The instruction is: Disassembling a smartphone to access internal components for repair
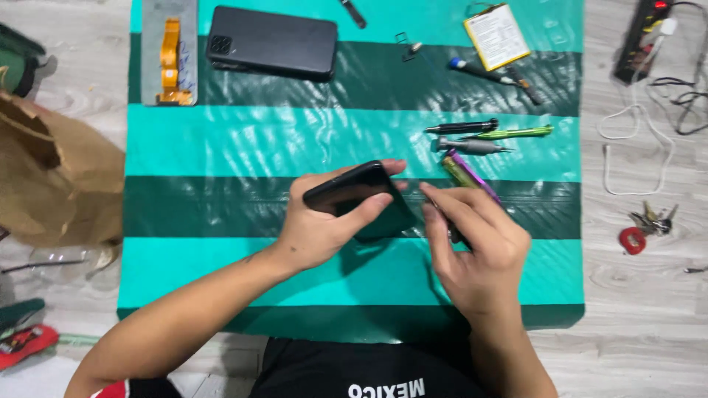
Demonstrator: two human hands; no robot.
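Near the front edge of the striped green plastic mat (pixel 221 147), the left hand (pixel 317 228) grips a black slab-shaped phone (pixel 361 195) tilted on edge – thumb on one side, fingers curled over the top. The right hand (pixel 476 243) is half closed, fingertips pinching a thin tool whose shape I cannot tell, at the phone's right edge. Beyond lie slim screwdrivers (pixel 479 136) – and at the far edge a second black phone (pixel 273 43), a yellow flat battery (pixel 496 35)

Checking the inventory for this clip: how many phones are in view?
2. One black phone lies flat at the far edge of the striped mat. The other black phone is held in the left hand mid-mat, partly covered by fingers. None seems hidden elsewhere.
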